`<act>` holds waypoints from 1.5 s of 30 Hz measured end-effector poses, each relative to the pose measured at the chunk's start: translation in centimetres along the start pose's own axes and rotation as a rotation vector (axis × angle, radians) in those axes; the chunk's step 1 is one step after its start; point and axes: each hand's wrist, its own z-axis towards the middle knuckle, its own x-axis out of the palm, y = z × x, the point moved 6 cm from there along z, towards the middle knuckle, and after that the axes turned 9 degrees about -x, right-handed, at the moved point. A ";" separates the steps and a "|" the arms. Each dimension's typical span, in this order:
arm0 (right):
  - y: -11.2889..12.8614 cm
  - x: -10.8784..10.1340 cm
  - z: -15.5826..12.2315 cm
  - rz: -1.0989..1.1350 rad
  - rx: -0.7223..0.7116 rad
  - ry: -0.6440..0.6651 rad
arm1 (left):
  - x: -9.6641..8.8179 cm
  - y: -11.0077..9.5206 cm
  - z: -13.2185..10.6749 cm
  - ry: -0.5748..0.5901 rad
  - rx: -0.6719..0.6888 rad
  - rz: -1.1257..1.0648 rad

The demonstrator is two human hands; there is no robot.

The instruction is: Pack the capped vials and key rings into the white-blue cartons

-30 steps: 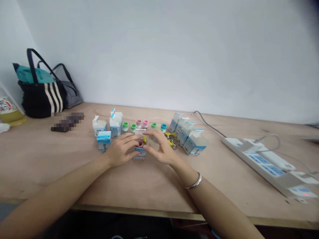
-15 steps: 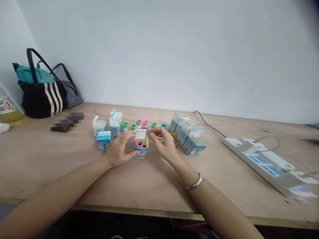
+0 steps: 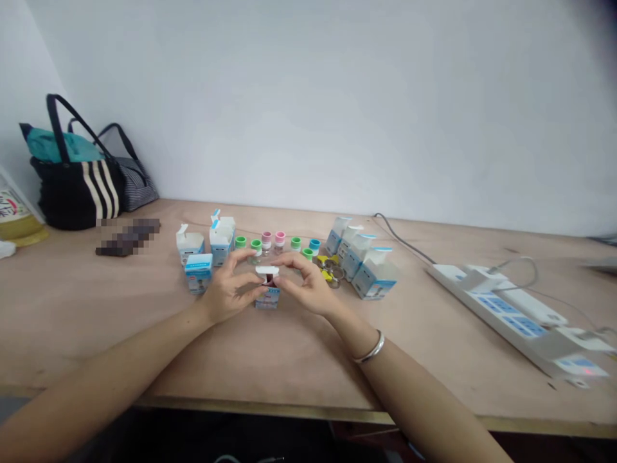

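Note:
A small blue-and-white cardboard box [image 3: 267, 301] stands upright between my hands, its lid flap [image 3: 267, 271] tilted partly over the opening. My left hand [image 3: 227, 292] grips it from the left, thumb at the front edge and a finger by the flap. On the other side my right hand [image 3: 311, 287] pinches at the flap and the right edge with thumb and forefinger. The pink-capped thing inside is mostly hidden. Behind the hands stand small bottles with green [image 3: 295, 244], pink [image 3: 280, 238] and blue [image 3: 314, 245] caps. Yellow pieces with metal rings [image 3: 333, 272] lie right of my right hand.
A closed box [image 3: 198, 275] and open boxes [image 3: 222, 242] stand at left. A row of open boxes [image 3: 373, 278] is at right, near a power strip [image 3: 501, 315] with cables. Bags [image 3: 77, 186] and a pixelated dark object [image 3: 128, 237] occupy the far left.
My right hand has moved left and down onto the box. The upright flap has tilted over the opening, covering much of the pink-capped thing. My left fingers have come closer to the flap.

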 end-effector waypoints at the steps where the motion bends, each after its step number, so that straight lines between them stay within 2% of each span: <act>1: 0.4 0.0 0.0 -0.012 -0.025 0.001 | 0.2 0.1 -0.1 0.024 -0.011 -0.040; 6: 1.1 -0.1 0.0 -0.070 -0.061 0.009 | 0.5 0.8 -0.2 0.061 -0.095 -0.105; 14: 1.2 -0.3 0.1 -0.068 -0.092 0.032 | 0.2 0.1 0.1 0.048 -0.005 -0.034; 27: 1.0 -0.6 0.0 -0.047 -0.023 -0.087 | 0.4 0.1 0.0 0.061 0.007 -0.019; 35: 0.7 -0.7 -0.1 0.003 0.012 -0.008 | 0.4 0.1 0.0 0.074 0.009 -0.024; 41: 1.1 0.0 0.0 -0.047 -0.029 0.184 | 0.5 -0.3 0.1 0.099 0.019 0.032; 43: 1.0 0.3 -0.1 -0.015 0.013 0.237 | -0.5 -0.2 0.7 0.047 -0.003 0.173; 45: 0.8 0.8 -0.2 0.025 0.068 0.277 | -2.8 0.8 1.7 -0.084 -0.125 0.383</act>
